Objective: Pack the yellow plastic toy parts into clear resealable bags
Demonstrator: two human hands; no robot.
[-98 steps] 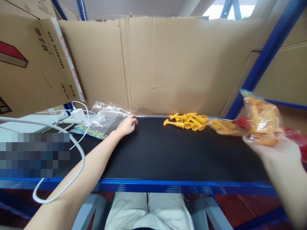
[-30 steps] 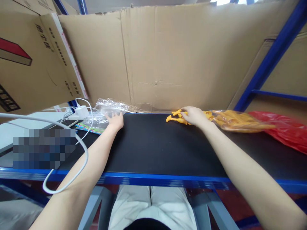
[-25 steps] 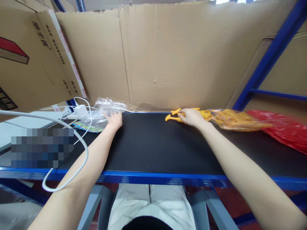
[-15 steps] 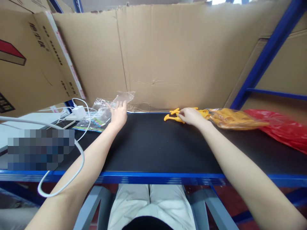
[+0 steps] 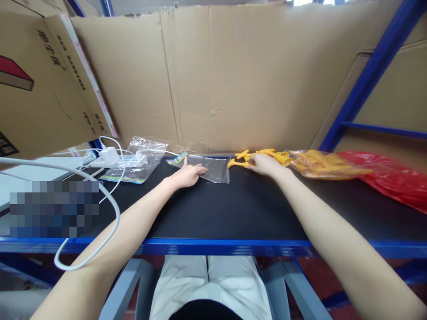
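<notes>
Left hand [image 5: 187,174] mid-table, palm down, on a clear bag [image 5: 217,170]. Thumb up and away from the fingers, fingers pointing right and a bit apart; can't tell if the bag is pinched or just pressed. Bag lies flat, sticks out to the right past the fingertips, and its right end comes up just beside the yellow pieces [image 5: 280,156]. Its colored strip [image 5: 178,158] shows on the far left side, behind the hand.

Right hand [image 5: 265,164] over the yellow pieces at the back of the table, fingers curled down, gap narrow. Fingertips partly hidden, so can't tell if a piece is gripped. Pieces are loose, in a small heap: some poke out left of the fingers, some behind the hand, some right of it toward the packed bag [image 5: 323,164]. Packed bag is clear with more yellow stuff inside, right of the right hand. Its right end overlaps the red bag [image 5: 390,175].

Hands well apart, clear bag's free end between them. Left of left hand: more clear plastic [image 5: 147,149] with a colored edge, near a white plug [image 5: 108,155]. White cable [image 5: 115,209] loops in front of the left forearm. Black table [image 5: 227,213], blue front edge [image 5: 227,247], cardboard wall [image 5: 253,80] behind.
</notes>
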